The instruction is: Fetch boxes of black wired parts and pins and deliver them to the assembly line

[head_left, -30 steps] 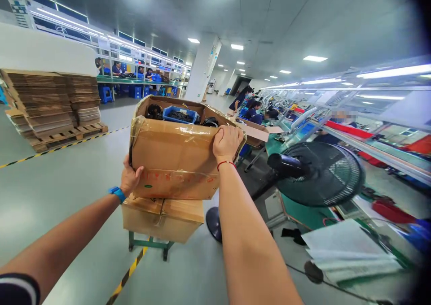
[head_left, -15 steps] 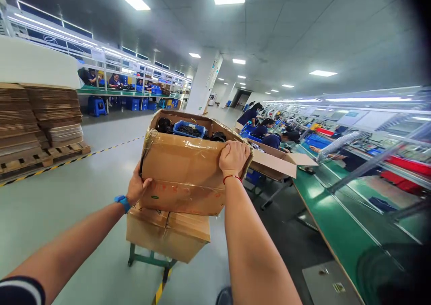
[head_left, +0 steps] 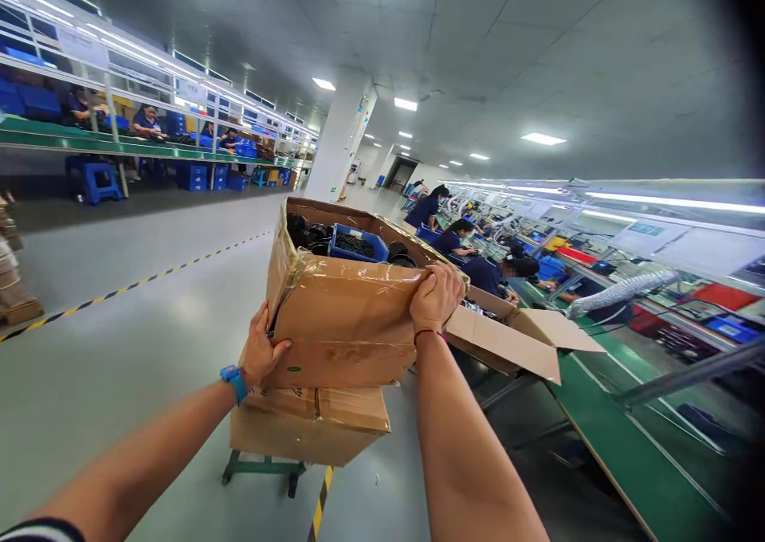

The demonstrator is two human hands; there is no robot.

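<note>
An open cardboard box, taped along its edges, sits on top of a closed carton. Both ride on a low green wheeled dolly. Inside the upper box are black coiled parts and a blue plastic bin filled with small black pieces. My left hand, with a blue watch at its wrist, grips the box's near left corner, thumb on the front face. My right hand is closed over the near top rim at the right. Its fingertips are hidden inside the rim.
On the right, an open carton with spread flaps stands beside a green workbench, where several people sit. A white pillar rises ahead. To the left runs a long bench with workers. Yellow-black tape marks the floor.
The view has moved forward through the room with the boxes and dolly. The pallet stacks at left have mostly slipped out of sight, and the open carton at right looks nearer. Both hands keep their grip.
</note>
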